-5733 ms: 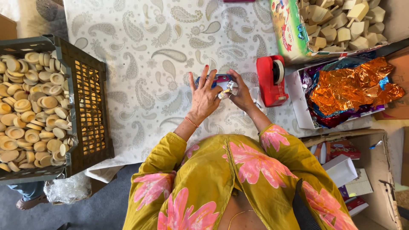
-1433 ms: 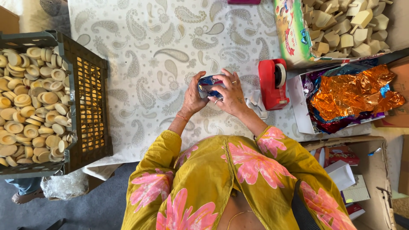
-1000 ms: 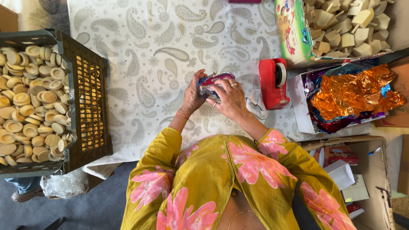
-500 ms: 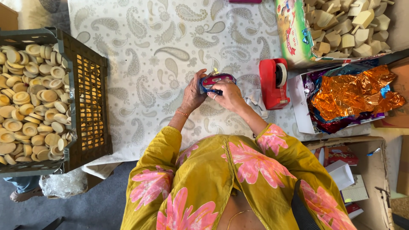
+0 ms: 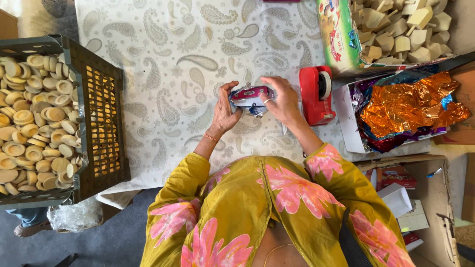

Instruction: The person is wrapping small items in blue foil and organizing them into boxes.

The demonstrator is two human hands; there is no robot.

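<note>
Small foil-wrapped packet (image 5: 251, 97), pink and blue, held just above the paisley tabletop (image 5: 163, 59), pinched between both hands. Left hand (image 5: 225, 110) closed on its left end, fingers curled over the top edge. Right hand (image 5: 283, 101) clamped over the right end, thumb underneath — a loose flap of foil poking out below.

To wrap well, probably best to keep the left grip steady as an anchor, fold the free flap flat and tight against the body with the right fingers, and press the crease before letting go — slack foil would likely spring back.

Just right of the hands, a red tape dispenser (image 5: 316, 94), within easy reach. Beyond it, an open box of crumpled orange and purple foil sheets (image 5: 405, 106). Top right, a carton of pale blocky pieces (image 5: 401, 29). Far left, well apart, a dark plastic crate (image 5: 101, 128) full of round tan discs (image 5: 34, 113).
</note>
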